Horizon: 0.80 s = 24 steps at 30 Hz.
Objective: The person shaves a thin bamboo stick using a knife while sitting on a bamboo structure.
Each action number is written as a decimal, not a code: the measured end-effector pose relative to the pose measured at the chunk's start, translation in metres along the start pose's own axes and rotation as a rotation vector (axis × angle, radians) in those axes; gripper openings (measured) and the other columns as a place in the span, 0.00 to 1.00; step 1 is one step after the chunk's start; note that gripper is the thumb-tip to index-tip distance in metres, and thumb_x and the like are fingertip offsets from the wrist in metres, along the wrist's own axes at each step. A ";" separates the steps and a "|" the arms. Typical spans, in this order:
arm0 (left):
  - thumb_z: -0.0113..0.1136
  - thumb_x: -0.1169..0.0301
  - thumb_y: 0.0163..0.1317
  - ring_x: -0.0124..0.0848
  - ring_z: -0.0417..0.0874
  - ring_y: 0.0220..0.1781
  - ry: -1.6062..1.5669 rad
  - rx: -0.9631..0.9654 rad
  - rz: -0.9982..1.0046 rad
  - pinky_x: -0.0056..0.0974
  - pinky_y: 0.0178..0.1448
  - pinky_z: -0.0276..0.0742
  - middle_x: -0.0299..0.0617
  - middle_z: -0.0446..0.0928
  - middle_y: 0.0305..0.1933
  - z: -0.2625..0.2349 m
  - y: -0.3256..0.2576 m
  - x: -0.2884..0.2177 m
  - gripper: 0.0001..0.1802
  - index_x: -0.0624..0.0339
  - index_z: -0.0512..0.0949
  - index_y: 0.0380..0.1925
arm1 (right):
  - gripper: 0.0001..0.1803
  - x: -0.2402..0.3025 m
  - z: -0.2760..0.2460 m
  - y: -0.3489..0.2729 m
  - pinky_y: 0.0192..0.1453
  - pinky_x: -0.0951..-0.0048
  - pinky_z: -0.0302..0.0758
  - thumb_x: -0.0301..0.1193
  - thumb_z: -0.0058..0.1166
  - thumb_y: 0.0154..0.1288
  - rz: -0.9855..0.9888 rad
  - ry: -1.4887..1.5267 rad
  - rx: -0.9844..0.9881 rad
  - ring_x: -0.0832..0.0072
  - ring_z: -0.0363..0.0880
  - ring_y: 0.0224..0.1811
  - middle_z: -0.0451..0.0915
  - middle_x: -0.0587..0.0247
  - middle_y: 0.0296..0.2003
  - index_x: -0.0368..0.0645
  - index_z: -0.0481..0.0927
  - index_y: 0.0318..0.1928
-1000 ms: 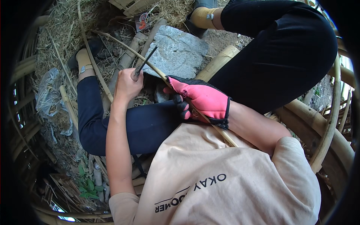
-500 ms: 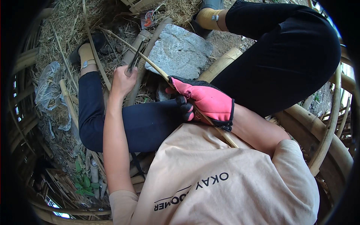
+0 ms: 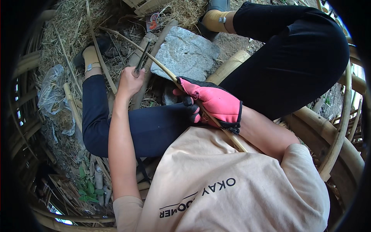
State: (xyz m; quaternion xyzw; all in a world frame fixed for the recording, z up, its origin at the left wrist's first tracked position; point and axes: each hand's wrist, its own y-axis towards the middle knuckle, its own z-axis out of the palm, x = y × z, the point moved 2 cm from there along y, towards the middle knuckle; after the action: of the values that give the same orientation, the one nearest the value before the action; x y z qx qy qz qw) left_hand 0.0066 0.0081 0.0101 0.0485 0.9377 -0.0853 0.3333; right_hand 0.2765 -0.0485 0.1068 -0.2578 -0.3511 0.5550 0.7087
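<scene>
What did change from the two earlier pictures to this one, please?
The left hand has carried its dark blade further up the thin bamboo strip, away from the gloved right hand. The right hand still grips the strip; the grey stone stayed in place.
</scene>
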 end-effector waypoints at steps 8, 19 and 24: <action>0.60 0.70 0.58 0.57 0.74 0.24 0.100 -0.071 -0.074 0.48 0.30 0.69 0.59 0.71 0.19 -0.004 0.005 0.015 0.14 0.69 0.73 0.19 | 0.28 0.000 0.000 0.002 0.22 0.82 0.70 0.57 0.51 0.68 -0.030 -0.012 -0.037 0.85 0.63 0.22 0.63 0.75 0.33 0.45 0.76 0.51; 0.60 0.68 0.59 0.58 0.71 0.24 0.021 -0.053 -0.010 0.46 0.29 0.69 0.59 0.69 0.19 -0.011 -0.002 -0.003 0.15 0.69 0.73 0.21 | 0.28 -0.002 0.002 0.003 0.20 0.82 0.71 0.54 0.52 0.69 -0.001 0.031 -0.004 0.88 0.67 0.16 0.70 0.78 0.25 0.43 0.75 0.55; 0.59 0.68 0.60 0.60 0.71 0.24 0.034 0.007 -0.012 0.45 0.29 0.69 0.59 0.68 0.18 -0.002 -0.002 -0.023 0.15 0.70 0.73 0.21 | 0.29 -0.005 -0.005 0.011 0.20 0.82 0.71 0.55 0.51 0.69 0.001 0.061 -0.006 0.87 0.67 0.16 0.70 0.77 0.27 0.44 0.76 0.55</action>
State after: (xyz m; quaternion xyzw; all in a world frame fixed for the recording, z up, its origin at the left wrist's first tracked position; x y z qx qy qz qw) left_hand 0.0228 0.0060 0.0263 0.0453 0.9432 -0.0898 0.3166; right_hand 0.2735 -0.0503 0.0942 -0.2773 -0.3308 0.5461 0.7180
